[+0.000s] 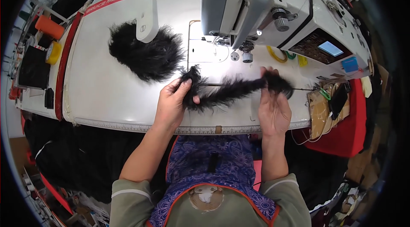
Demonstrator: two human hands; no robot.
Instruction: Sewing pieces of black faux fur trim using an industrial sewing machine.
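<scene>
A long, narrow strip of black faux fur (232, 92) stretches between my two hands above the front of the sewing machine table. My left hand (171, 102) pinches a bunched end of it between thumb and fingers. Around the strip's other end, a rounded clump, my right hand (274, 111) has its fingers raised, with part of them hidden behind the fur. Behind my left hand lies a bigger piece of black fur (147, 54) on the tabletop, partly under a white lamp head (147, 22). The lit needle area of the sewing machine (239, 17) stands just beyond the strip.
A measuring tape (192, 130) runs along the table's front edge. On the right are the machine's control panel (324, 47), yellow and green rings (277, 54) and a brown cardboard piece (318, 113). Orange thread cone (50, 27) and yellow tape roll (53, 52) stand at the left.
</scene>
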